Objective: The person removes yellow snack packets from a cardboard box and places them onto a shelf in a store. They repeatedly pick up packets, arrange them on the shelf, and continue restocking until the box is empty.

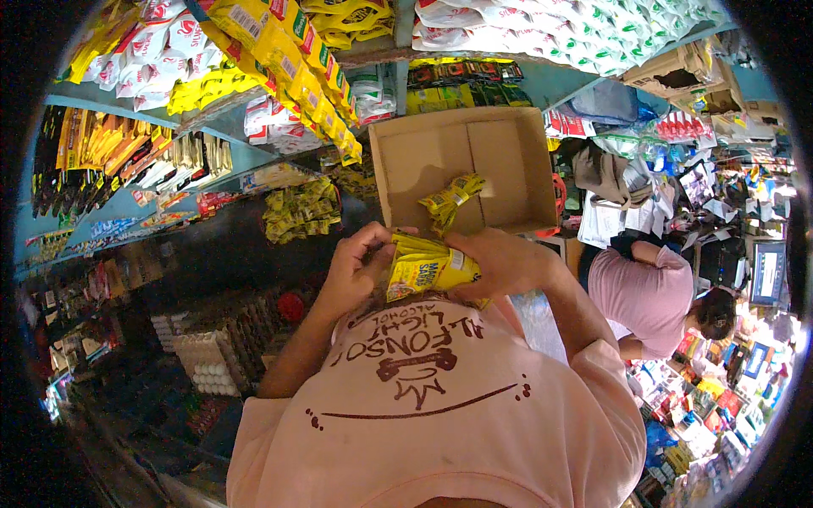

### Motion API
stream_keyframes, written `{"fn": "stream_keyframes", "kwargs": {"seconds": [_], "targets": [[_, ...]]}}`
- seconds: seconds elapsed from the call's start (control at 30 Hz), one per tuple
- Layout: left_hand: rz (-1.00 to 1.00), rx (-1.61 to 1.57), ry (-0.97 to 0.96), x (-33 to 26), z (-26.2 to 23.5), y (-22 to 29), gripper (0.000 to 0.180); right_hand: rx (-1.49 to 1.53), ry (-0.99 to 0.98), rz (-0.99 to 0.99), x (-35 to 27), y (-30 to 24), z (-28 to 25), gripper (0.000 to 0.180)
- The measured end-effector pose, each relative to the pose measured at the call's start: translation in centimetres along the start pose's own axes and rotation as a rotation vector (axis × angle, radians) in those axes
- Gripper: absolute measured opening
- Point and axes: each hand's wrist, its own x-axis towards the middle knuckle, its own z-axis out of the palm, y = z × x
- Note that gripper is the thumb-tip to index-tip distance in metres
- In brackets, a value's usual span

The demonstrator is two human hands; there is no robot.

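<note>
Head view: I see the left hand and right hand pinching yellow sachets between them, nearer than the cardboard box.

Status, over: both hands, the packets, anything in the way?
Left hand and right hand holding yellow packets. More packets inside open cardboard box. No obstruction visible between hands and box.

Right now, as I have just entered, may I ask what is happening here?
The person's hands hold a bundle of yellow sachets in front of the body. Just beyond is an open cardboard box, with more yellow packets lying inside. Another person in a pink shirt is off to the right.
</note>
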Motion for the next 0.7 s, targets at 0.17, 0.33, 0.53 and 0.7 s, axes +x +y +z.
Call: {"fn": "stream_keyframes", "kwargs": {"seconds": [0.17, 0.33, 0.53, 0.7], "targets": [[-0.052, -0.060, -0.004, -0.1, -0.8, -1.7, 0.030, -0.007, -0.014, -0.006, 0.3, 0.4, 0.0, 0.077], [-0.145, 0.011, -0.012, 0.4, 2.4, 1.7, 0.088, 0.005, -0.044, 0.044, 1.3, 0.6, 0.0, 0.081], [-0.191, -0.004, 0.085, 0.4, 1.8, -0.6, 0.055, 0.050, -0.031, -0.023, 0.4, 2.6, -0.4, 0.082], [-0.293, -0.082, 0.162, 0.8, 1.5, -4.1, 0.047, 0.448, 0.182, 0.175, 0.4, 5.0, 2.2, 0.062]]}}
